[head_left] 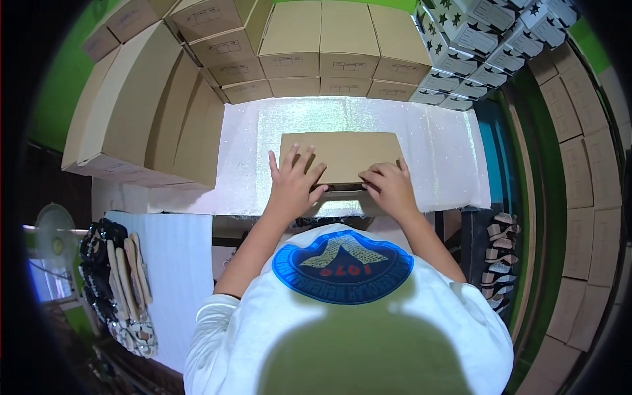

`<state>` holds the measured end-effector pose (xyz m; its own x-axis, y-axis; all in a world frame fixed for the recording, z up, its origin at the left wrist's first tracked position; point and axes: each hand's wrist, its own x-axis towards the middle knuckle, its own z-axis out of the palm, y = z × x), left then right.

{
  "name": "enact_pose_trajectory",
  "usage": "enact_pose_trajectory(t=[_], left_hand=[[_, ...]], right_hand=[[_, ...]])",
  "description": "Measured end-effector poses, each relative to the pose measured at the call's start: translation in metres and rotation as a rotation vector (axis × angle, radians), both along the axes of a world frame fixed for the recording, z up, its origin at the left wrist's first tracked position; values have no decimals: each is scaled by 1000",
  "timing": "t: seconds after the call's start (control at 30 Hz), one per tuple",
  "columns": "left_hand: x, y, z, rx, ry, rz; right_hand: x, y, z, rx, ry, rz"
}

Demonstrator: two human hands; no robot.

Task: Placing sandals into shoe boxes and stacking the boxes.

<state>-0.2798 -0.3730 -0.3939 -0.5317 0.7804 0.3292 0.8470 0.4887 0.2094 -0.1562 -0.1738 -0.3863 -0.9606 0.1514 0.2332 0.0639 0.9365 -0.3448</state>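
A plain brown cardboard box [349, 155] lies in front of me on a table with a white glittery cover [441, 161]. Its lid is down, and a narrow dark gap runs along the near edge. My left hand [294, 181] rests on the box's left end with fingers spread over the top; its thumb points in at the near edge. At the near right corner, my right hand [390, 187] has its fingers curled over the lid's edge, closed on the box. What the box contains is hidden.
Stacked brown boxes [319, 39] line the back, beside patterned white boxes [467, 49] at the right. A large open carton [141, 108] stands on the left. Shoes [501, 257] sit low at the right; dark and beige items [122, 270] lie on a pale surface at the left.
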Motion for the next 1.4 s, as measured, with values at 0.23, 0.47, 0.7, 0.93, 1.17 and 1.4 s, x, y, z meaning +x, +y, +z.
enact_pose_trajectory(t=[0.23,0.47,0.7,0.93,1.17,1.4], left_hand=[[7,3,-27,-131,-101,-46],[12,23,-52,-153,-69,-56],[3,1,-56,-165,-54,29],[1,-34,-67,-131,-102,158],[7,-45,-71,5,-370,280],[-22,-21,-28,101,-365,441]], right_hand=[[2,-5,-34,-2,7,68],[-12,-31,-48,83,-81,162],[7,-5,-61,140,-76,-4],[33,25,-63,202,-128,-282],[35,31,-71,-467,-31,-293],[12,38,-34,-539,1,-483]])
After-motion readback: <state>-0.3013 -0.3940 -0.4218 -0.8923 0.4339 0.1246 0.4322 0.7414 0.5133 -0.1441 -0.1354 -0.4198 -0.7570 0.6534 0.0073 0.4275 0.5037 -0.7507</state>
